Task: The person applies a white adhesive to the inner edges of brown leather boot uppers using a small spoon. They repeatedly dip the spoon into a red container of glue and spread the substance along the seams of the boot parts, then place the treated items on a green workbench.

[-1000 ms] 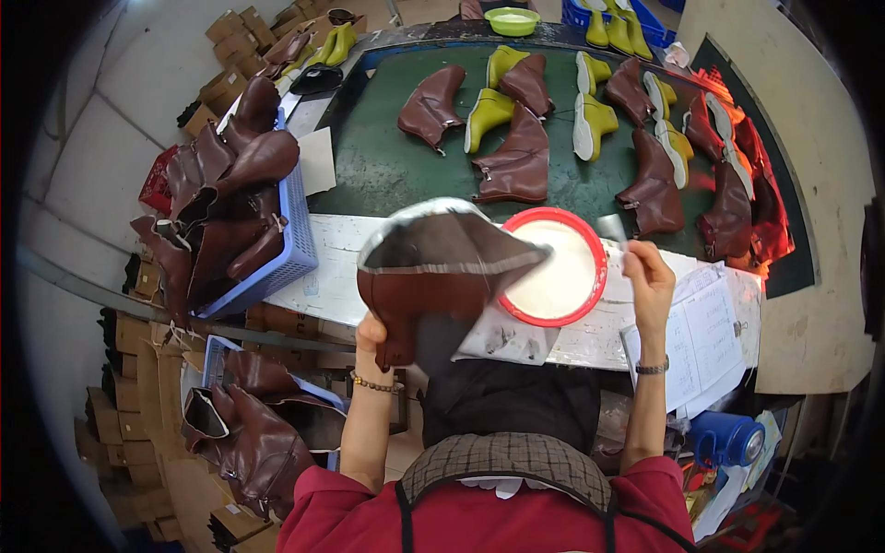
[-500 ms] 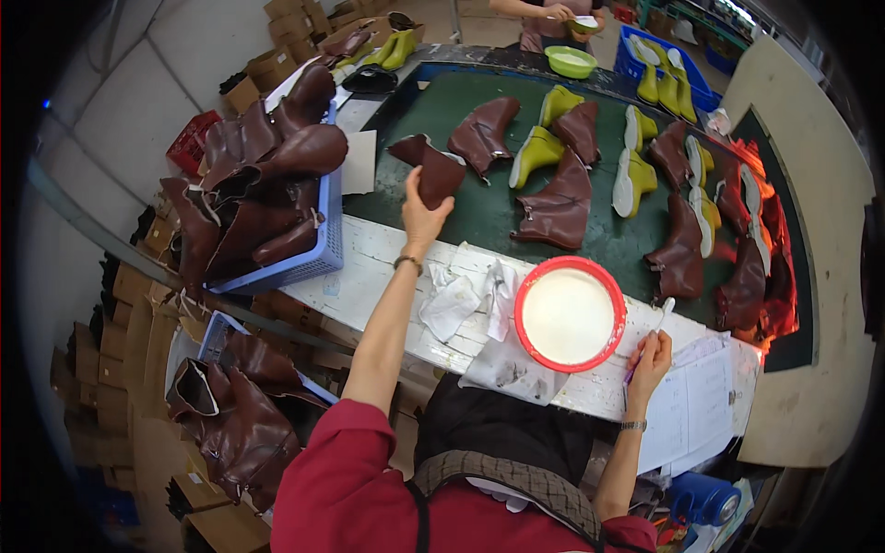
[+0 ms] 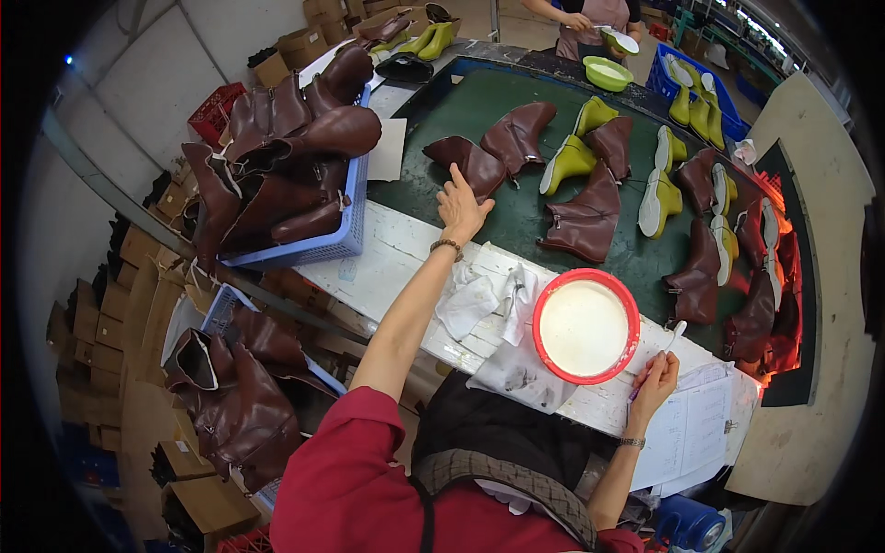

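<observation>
My left hand rests at the near edge of a brown leather boot upper, fingers stretched out and not wrapped round it. The upper lies on the dark green work surface, against another brown boot upper. Near the front edge my right hand is closed round a thin brush with a pale head pointing up and a purplish handle. Between my hands stands a red-rimmed tub of creamy white liquid. More brown uppers and lime-green boot bottoms with white soles lie farther right.
A blue basket heaped with brown uppers stands at the left; another pile sits below it. White rags and paper sheets lie along the white ledge. A red glow lights the right end. A co-worker handles a shoe opposite.
My left hand has set the brown upper down flat beside the other one and loosened its fingers. The whole view has shifted slightly. My right hand still holds the brush.
</observation>
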Demonstrator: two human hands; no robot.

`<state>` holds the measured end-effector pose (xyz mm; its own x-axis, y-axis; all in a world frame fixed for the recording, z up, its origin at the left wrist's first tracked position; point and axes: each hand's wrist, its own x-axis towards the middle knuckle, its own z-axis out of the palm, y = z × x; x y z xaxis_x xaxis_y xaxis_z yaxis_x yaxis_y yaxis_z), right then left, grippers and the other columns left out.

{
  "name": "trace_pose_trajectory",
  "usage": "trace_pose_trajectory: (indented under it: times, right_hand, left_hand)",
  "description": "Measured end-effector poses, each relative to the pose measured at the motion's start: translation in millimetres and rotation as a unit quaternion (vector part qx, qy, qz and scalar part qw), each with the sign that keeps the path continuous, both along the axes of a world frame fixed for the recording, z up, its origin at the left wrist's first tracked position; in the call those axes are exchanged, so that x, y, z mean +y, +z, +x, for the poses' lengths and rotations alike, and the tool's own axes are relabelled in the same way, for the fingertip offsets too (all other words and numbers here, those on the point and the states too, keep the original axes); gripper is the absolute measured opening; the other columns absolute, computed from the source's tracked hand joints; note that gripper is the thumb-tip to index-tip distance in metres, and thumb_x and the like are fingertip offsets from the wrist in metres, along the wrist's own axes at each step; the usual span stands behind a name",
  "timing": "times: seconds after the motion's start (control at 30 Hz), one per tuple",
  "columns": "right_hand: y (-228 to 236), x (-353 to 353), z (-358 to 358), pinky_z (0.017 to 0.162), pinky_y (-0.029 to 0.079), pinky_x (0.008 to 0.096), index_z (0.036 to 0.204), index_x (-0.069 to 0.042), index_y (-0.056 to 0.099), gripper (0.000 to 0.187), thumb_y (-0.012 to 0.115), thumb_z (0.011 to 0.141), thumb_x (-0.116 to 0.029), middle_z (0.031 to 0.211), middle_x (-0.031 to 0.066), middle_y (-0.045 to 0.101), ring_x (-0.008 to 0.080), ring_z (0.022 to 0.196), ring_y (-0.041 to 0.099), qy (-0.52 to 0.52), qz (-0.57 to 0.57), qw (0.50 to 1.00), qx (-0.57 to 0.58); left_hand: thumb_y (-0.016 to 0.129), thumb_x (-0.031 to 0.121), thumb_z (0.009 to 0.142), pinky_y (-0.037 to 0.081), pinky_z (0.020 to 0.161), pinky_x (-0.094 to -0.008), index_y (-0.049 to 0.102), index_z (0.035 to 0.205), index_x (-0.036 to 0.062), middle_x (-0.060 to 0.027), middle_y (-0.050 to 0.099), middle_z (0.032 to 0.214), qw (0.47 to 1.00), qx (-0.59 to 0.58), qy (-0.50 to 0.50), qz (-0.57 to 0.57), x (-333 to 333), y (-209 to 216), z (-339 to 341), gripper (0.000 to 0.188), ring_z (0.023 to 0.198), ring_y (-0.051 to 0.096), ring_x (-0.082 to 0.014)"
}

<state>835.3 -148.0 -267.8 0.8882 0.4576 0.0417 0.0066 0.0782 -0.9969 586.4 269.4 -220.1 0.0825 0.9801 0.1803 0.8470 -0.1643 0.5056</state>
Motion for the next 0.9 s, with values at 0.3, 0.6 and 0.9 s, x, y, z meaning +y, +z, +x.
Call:
trace_pose_trajectory:
  times: [0.3,0.6,0.9]
  right_hand:
    - [2,1,0,0.041,0.032,0.0203,0.110,-0.004,0.057,0.017,0.055,0.111,-0.022,0.073,-0.0027,0.052,0.0023,0.049,0.042,0.007,0.003,1.000,-0.001]
    - [3,-2,0,0.041,0.033,0.0201,0.112,-0.004,0.057,0.017,0.056,0.111,-0.021,0.074,-0.0033,0.051,0.0024,0.051,0.042,0.002,0.009,1.000,0.003]
    - [0,-1,0,0.041,0.034,0.0201,0.114,-0.004,0.057,0.017,0.057,0.110,-0.021,0.073,-0.0030,0.052,0.0025,0.051,0.044,0.006,0.018,1.000,0.006]
  left_hand:
    - [0.095,0.030,0.072,0.056,0.093,-0.0520,0.025,0.155,0.0063,-0.0240,0.050,0.130,0.999,-0.016,0.022,0.024,4,-2,8,0.111,0.117,0.058,-0.0462]
    - [0.084,0.027,0.078,0.038,0.109,-0.0554,0.032,0.157,0.0028,-0.0247,0.049,0.133,0.929,-0.133,-0.018,0.345,-48,106,-44,0.098,0.123,0.050,-0.0449]
    - [0.081,0.018,0.073,0.022,0.115,-0.0732,0.059,0.144,0.0369,-0.0030,0.062,0.143,0.915,0.263,0.229,0.203,-16,228,-236,0.077,0.139,0.053,-0.0300]
